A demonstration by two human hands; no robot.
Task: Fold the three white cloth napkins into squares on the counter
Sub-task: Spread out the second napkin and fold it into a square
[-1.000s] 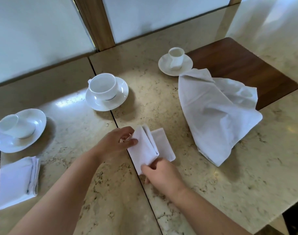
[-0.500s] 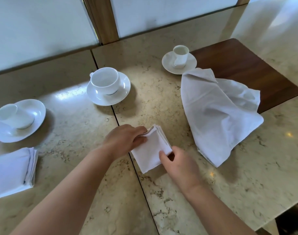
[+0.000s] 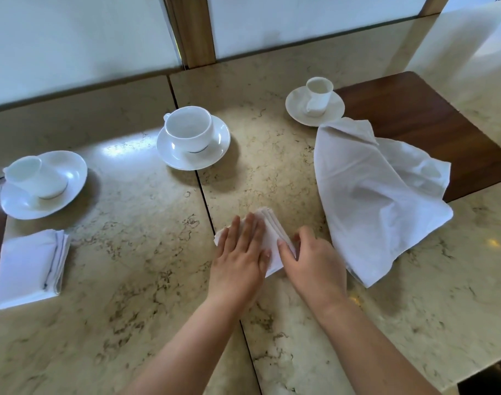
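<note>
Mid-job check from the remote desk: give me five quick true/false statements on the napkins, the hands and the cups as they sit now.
1. The left hand lies flat on the middle napkin. True.
2. The right-side napkin is folded square. False: it lies loose and crumpled.
3. A folded napkin lies at the counter's left. True.
4. The right hand is on the loose napkin. False: it is at the middle napkin's right edge.
5. The small cup stands without a saucer. False: it stands on one.
</note>
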